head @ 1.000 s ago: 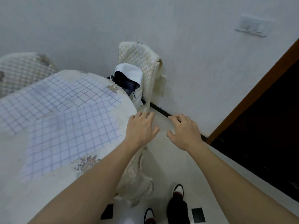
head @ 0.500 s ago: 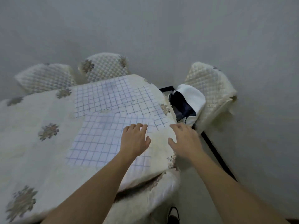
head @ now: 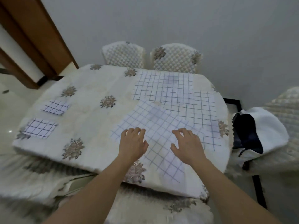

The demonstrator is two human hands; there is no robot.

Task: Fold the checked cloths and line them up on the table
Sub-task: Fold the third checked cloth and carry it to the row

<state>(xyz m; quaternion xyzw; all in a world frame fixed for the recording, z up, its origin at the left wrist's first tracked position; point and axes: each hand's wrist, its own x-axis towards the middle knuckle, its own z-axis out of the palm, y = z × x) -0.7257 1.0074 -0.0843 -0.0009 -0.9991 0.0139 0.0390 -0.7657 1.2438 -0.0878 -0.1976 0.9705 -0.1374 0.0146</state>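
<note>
Three white cloths with blue checks lie spread and overlapping on the right half of the table: the nearest cloth (head: pixel 155 120), a far cloth (head: pixel 163 86) and a right cloth (head: pixel 202 109). Two small folded checked cloths (head: pixel 55 107) (head: pixel 39 127) lie one behind the other at the table's left edge. My left hand (head: pixel 133 143) and my right hand (head: pixel 187 144) hover over the nearest cloth, palms down, fingers loosely bent, holding nothing. Whether they touch the cloth is unclear.
The table (head: pixel 90 120) wears a cream quilted cover with flower prints. Two padded chairs (head: pixel 175 58) stand behind it, another at the right carries a white and dark blue garment (head: pixel 258 133). A brown door frame (head: pixel 32 38) stands at the left.
The view has swung left from the floor and wall to the whole table. Both hands have moved from beyond the table's edge to above the nearest cloth.
</note>
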